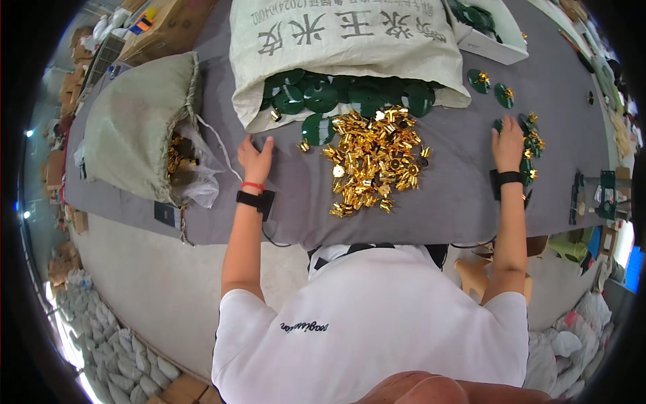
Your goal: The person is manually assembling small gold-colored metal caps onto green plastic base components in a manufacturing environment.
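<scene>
My left hand (255,160) rests on the grey cloth with thumb and fingers apart and nothing in it. My right hand (509,144) pinches a dark green disc (498,125) at its fingertips, mostly hidden by the fingers. Beside it lie several green discs with gold fittings (533,145) on them, and two more farther up. Between my hands is a heap of small gold metal fittings (377,161). A loose green disc (317,129) lies at the heap's upper left, with a single gold fitting (303,145) next to it.
A white cloth sack (350,40) opens toward me, full of green discs. On the left, a beige sack (138,128) with a plastic liner holds more gold fittings. A white box (494,48) of green pieces stands at the far right. Cables run from both wristbands.
</scene>
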A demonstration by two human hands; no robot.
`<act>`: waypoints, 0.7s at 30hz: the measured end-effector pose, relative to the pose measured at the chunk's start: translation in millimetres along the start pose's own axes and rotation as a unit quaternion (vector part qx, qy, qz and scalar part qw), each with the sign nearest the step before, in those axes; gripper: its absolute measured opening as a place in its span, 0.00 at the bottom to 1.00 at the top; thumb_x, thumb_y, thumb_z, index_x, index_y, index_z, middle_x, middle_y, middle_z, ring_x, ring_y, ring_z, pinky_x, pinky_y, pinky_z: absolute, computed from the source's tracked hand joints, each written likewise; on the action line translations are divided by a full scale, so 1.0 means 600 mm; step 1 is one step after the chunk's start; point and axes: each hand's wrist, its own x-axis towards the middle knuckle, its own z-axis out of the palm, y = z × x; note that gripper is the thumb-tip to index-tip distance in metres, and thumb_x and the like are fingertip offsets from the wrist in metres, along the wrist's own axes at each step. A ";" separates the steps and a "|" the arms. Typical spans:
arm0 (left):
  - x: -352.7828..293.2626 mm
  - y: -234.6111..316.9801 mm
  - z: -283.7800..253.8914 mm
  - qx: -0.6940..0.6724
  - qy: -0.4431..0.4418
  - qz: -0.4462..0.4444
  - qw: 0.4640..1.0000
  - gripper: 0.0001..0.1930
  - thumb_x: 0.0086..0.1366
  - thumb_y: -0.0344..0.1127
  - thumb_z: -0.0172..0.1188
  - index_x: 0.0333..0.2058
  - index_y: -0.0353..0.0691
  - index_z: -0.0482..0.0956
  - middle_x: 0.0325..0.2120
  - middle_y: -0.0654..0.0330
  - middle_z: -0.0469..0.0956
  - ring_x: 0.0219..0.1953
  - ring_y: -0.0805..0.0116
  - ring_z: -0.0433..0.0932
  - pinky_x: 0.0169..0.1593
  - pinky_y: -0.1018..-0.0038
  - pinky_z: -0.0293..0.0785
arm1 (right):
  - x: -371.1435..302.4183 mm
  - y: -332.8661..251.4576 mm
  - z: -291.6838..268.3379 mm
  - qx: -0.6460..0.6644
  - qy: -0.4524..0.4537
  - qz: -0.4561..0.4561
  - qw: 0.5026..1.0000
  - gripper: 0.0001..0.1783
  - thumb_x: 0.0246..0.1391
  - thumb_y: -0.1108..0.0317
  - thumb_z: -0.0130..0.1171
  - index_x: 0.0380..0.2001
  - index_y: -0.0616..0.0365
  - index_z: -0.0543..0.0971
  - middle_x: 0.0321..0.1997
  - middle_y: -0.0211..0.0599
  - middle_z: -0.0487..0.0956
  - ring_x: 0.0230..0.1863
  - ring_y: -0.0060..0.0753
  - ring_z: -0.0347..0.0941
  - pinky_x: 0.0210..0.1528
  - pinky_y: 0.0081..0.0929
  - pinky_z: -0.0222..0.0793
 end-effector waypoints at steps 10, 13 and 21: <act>0.047 0.099 0.135 -0.016 0.088 0.014 0.996 0.32 0.50 0.50 0.64 0.50 0.40 0.69 0.49 0.40 0.63 0.54 0.45 0.61 0.57 0.60 0.56 | 0.118 -0.264 -0.024 0.354 -0.219 -0.176 0.892 0.28 0.51 0.58 0.56 0.51 0.66 0.68 0.52 0.54 0.70 0.55 0.52 0.65 0.58 0.36 0.60; 0.022 0.098 0.147 -0.094 0.002 0.095 0.991 0.25 0.49 0.49 0.65 0.43 0.41 0.75 0.47 0.43 0.63 0.51 0.46 0.61 0.55 0.59 0.58 | 0.137 -0.336 0.005 0.349 -0.134 -0.225 0.900 0.35 0.48 0.57 0.58 0.55 0.66 0.63 0.51 0.60 0.69 0.54 0.60 0.64 0.57 0.40 0.60; -0.052 0.178 0.063 -0.193 -0.135 0.137 0.962 0.24 0.55 0.45 0.60 0.47 0.37 0.71 0.48 0.43 0.70 0.50 0.50 0.70 0.53 0.60 0.61 | 0.215 -0.373 -0.002 0.258 -0.181 -0.124 0.941 0.33 0.41 0.48 0.63 0.40 0.67 0.73 0.37 0.57 0.76 0.42 0.56 0.73 0.45 0.43 0.68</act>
